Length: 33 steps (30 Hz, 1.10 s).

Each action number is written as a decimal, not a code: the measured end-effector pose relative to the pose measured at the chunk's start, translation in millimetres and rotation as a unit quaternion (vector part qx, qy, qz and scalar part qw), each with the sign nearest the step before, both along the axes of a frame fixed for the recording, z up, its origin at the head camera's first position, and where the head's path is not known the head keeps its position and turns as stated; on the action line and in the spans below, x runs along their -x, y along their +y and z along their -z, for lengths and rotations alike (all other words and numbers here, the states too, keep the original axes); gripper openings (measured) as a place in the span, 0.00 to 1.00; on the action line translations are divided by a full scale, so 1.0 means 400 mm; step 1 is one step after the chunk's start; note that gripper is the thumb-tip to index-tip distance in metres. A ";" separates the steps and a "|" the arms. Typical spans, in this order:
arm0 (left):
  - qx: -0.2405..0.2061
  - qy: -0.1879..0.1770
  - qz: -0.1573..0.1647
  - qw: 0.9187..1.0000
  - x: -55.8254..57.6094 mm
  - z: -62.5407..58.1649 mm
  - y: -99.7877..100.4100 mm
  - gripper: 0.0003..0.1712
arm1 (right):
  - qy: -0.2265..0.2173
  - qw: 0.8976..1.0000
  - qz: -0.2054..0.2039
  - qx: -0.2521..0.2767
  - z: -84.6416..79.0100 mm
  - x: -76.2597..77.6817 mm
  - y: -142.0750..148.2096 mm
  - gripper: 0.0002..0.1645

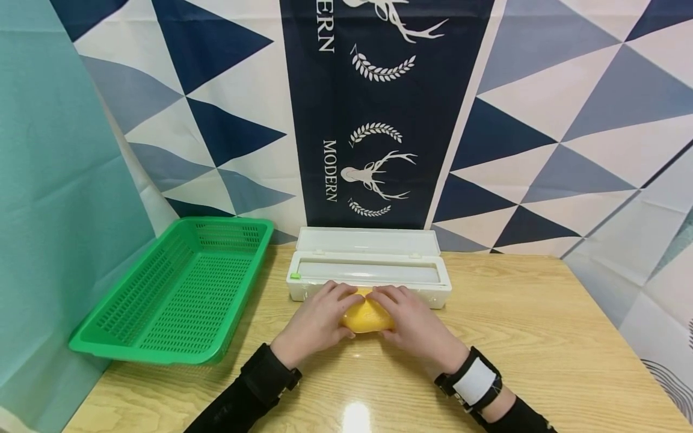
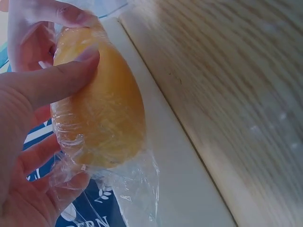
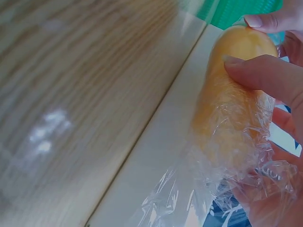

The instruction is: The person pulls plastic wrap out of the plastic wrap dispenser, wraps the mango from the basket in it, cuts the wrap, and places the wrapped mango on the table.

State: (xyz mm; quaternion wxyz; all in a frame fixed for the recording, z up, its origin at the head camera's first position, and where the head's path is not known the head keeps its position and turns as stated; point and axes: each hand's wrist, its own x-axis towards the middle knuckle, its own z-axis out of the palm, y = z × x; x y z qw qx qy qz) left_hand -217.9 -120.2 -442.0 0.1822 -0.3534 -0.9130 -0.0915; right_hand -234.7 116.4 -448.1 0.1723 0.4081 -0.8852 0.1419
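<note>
Both hands hold a yellow, oblong, mango-like fruit (image 1: 367, 317) wrapped in clear cling film. My left hand (image 1: 316, 328) grips its left end, with the thumb pressed on the near side. On the right end, my right hand (image 1: 419, 328) grips it the same way. Loose, crumpled film (image 2: 135, 189) trails from the fruit in the left wrist view, and a creased sheet of film (image 3: 165, 196) hangs below it in the right wrist view. Just behind the hands stands a white cling film dispenser (image 1: 325, 290), its lid (image 1: 368, 242) raised and a green slider (image 1: 295, 276) at its left.
A green plastic basket (image 1: 221, 347) stands at the left of the wooden table (image 1: 520, 349). Behind the dispenser hangs a patterned cloth (image 1: 238, 66). A light blue cloth (image 1: 59, 180) borders the left side.
</note>
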 end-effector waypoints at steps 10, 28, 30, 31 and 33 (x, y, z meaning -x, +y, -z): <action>0.006 -0.013 0.000 1.000 0.003 0.005 -0.002 0.38 | -0.022 1.000 0.001 0.004 0.004 0.001 0.002 0.41; 0.005 -0.031 0.022 0.999 0.007 0.012 -0.010 0.38 | -0.072 0.997 0.006 -0.007 0.006 0.000 0.005 0.43; 0.005 -0.034 0.024 0.999 0.007 0.012 -0.010 0.38 | -0.075 0.997 0.003 -0.007 0.005 0.000 0.005 0.43; 0.006 -0.035 0.025 0.999 0.008 0.012 -0.010 0.38 | -0.076 0.997 0.002 -0.008 0.005 0.000 0.005 0.43; 0.006 -0.037 0.026 0.999 0.008 0.011 -0.011 0.38 | -0.079 0.997 0.000 -0.008 0.005 -0.001 0.004 0.42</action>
